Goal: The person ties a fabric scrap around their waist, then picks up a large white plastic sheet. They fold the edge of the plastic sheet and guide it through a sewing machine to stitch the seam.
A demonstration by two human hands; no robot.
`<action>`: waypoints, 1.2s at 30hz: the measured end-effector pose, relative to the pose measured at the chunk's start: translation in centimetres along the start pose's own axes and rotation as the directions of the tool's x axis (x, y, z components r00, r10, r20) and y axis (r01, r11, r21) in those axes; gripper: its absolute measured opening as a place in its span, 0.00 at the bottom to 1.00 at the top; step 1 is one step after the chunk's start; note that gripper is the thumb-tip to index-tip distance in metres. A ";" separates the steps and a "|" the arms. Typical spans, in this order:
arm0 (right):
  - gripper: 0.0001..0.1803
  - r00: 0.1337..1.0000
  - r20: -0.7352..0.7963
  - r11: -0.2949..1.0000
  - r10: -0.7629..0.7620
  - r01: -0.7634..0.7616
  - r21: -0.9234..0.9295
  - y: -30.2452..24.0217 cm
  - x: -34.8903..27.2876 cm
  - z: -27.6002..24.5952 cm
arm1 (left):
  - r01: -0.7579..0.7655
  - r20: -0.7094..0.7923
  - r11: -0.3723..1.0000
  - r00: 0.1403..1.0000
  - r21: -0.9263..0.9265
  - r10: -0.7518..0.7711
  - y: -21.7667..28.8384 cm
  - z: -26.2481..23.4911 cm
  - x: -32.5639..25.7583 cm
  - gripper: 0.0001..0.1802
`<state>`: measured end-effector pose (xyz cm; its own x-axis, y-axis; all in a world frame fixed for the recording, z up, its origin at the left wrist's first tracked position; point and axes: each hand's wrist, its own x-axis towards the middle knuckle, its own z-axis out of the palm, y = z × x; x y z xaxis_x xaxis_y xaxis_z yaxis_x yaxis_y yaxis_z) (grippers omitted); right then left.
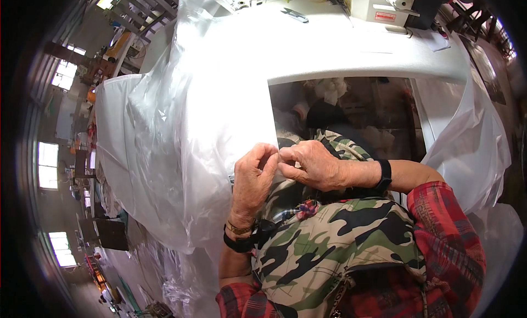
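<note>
Both hands meet over the lap, just below the near edge of the white table [362,54]. Left hand [253,178]: fingers curled in, thumb and fingertips pinched on the lower corner of the clear plastic sheet [186,137]. Right hand [314,165]: fingers also closed, pinching the same bit of sheet from the other side; fingertips of the two hands touch or nearly touch.

The sheet is thin, translucent, crinkled. It drapes from the table's top down over its left edge and bunches low on the left; its corner ends at the hands. More of it hangs off the table's right edge [472,148].

Each wrist has a black band; left also a thin bracelet. Red plaid sleeves, camouflage apron [329,241] under the hands.

Far edge of the table: a white sewing machine [379,2] at the far right corner, small dark snips [295,14] lying nearer the middle. The table has a cut-out at its near edge; a dim space with cloth scraps shows through it.
</note>
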<state>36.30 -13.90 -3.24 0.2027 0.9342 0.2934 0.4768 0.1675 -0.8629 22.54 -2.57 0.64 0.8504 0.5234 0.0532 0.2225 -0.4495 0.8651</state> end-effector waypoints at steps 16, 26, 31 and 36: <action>0.07 0.855 0.349 0.611 -0.383 0.518 -0.599 0.5 0.9 -0.5 | 0.277 0.015 0.837 0.952 -0.472 -0.307 -2.5 0.3 -0.6 0.07; 0.14 0.985 -0.106 0.987 -0.138 0.127 -0.100 5.0 8.9 2.6 | 0.254 -0.035 0.823 0.949 -0.509 -0.315 -0.9 -1.5 -2.6 0.05; 0.13 0.911 0.352 0.953 -0.216 0.275 -0.129 5.4 9.1 4.1 | 0.302 0.007 0.813 0.939 -0.497 -0.344 -1.0 -1.8 -2.6 0.06; 0.21 0.931 0.106 0.730 0.350 -0.342 0.592 5.6 7.3 -0.2 | 0.341 0.060 0.771 0.928 -0.538 -0.369 -2.0 -0.8 -2.7 0.06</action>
<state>40.67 -6.22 -5.88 0.2649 0.9615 -0.0729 -0.2280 -0.0110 -0.9736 19.45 -2.48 -0.88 0.7355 0.6077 -0.2997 0.2050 0.2220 0.9532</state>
